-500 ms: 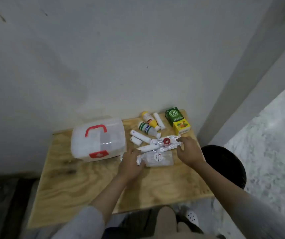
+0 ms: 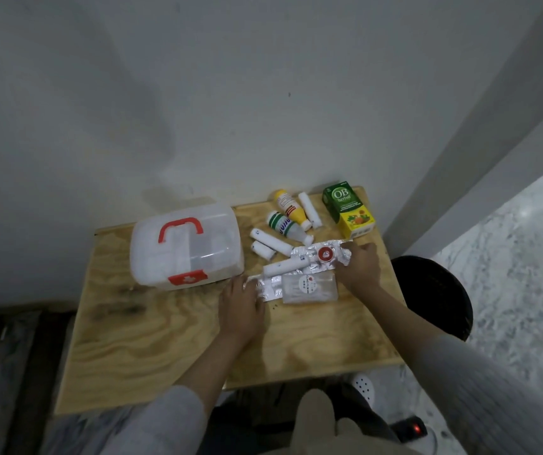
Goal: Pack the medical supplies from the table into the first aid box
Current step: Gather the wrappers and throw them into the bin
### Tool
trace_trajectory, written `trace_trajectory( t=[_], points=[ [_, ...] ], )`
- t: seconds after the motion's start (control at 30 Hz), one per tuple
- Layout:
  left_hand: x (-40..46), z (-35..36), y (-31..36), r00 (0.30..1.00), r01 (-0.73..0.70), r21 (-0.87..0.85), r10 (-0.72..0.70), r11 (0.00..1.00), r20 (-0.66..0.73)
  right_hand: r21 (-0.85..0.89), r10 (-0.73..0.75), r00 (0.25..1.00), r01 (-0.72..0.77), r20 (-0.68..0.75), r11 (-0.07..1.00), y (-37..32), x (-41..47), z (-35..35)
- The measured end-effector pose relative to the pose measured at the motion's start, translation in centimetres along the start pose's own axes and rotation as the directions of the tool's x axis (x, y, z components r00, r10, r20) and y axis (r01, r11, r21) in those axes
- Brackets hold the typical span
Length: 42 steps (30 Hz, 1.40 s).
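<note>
A white plastic first aid box (image 2: 186, 247) with a red handle and red latch sits with its lid down at the table's back left. To its right lie several white bandage rolls (image 2: 271, 242), a yellow bottle (image 2: 291, 210), a green-striped bottle (image 2: 286, 226), a green and yellow carton (image 2: 349, 210), silver blister strips (image 2: 316, 256) with a small red tin (image 2: 325, 254) on them, and a clear packet (image 2: 309, 288). My right hand (image 2: 359, 266) pinches the right end of the upper strip. My left hand (image 2: 240, 302) rests flat on the left end of the lower strip (image 2: 270, 288).
The plywood table (image 2: 165, 349) stands against a white wall. A black round stool (image 2: 434, 297) sits off the table's right edge. The floor to the right is pale marble. My knee and a white shoe show below the front edge.
Both hands stay on the foil strips and have barely moved. The left hand lies a little flatter on the strip's end.
</note>
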<state>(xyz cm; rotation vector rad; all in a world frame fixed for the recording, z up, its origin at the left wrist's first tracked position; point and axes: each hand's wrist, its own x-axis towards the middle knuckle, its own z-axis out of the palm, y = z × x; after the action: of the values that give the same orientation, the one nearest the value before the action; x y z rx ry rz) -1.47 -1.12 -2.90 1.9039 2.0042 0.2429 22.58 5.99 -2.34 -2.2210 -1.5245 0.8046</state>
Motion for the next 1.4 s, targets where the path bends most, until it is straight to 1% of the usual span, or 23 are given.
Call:
trace_trajectory(
  t=[0.1, 0.3, 0.57, 0.73, 0.83, 1.07, 1.3, 1.4],
  points=[
    [-0.1, -0.1, -0.5, 0.999, -0.010, -0.024, 0.009, 1.000, -0.033, 0.056, 0.008, 1.000, -0.010, 0.028, 0.998, 0.2, 0.5, -0.2],
    [0.1, -0.2, -0.8, 1.000, -0.001, -0.028, 0.000, 1.000, -0.003, -0.043, 0.041, 0.999, -0.039, 0.031, 0.998, -0.3, 1.3, -0.6],
    [0.0, -0.3, -1.2, 0.999, 0.032, -0.024, -0.031, 0.999, 0.024, 0.023, 0.017, 1.000, -0.018, 0.026, 1.000, 0.2, 1.5, -0.4],
    [-0.1, -0.3, -1.3, 0.998, 0.047, -0.015, -0.046, 0.999, 0.034, -0.041, 0.011, 1.000, -0.010, 0.024, 0.999, 0.4, 1.6, -0.7],
    [-0.4, -0.5, -1.2, 0.998, 0.052, -0.017, -0.051, 0.999, 0.037, -0.055, 0.017, 0.999, -0.014, 0.049, 0.998, 0.5, 1.8, -0.9],
    [-0.5, -0.8, -0.9, 0.997, 0.065, -0.027, -0.063, 0.998, 0.044, 0.059, -0.041, 0.995, 0.036, 0.092, 0.998, 0.7, 2.0, -0.6],
    [-0.7, -1.0, -0.8, 0.996, 0.076, -0.023, -0.075, 0.997, 0.047, 0.121, -0.053, 0.998, 0.048, 0.040, 0.991, 0.4, 1.8, -0.7],
    [-0.5, -1.2, -0.5, 0.995, 0.090, -0.021, -0.089, 0.996, 0.042, 0.129, -0.097, 0.994, 0.091, 0.041, 0.987, 0.0, 1.6, -0.8]
  ],
)
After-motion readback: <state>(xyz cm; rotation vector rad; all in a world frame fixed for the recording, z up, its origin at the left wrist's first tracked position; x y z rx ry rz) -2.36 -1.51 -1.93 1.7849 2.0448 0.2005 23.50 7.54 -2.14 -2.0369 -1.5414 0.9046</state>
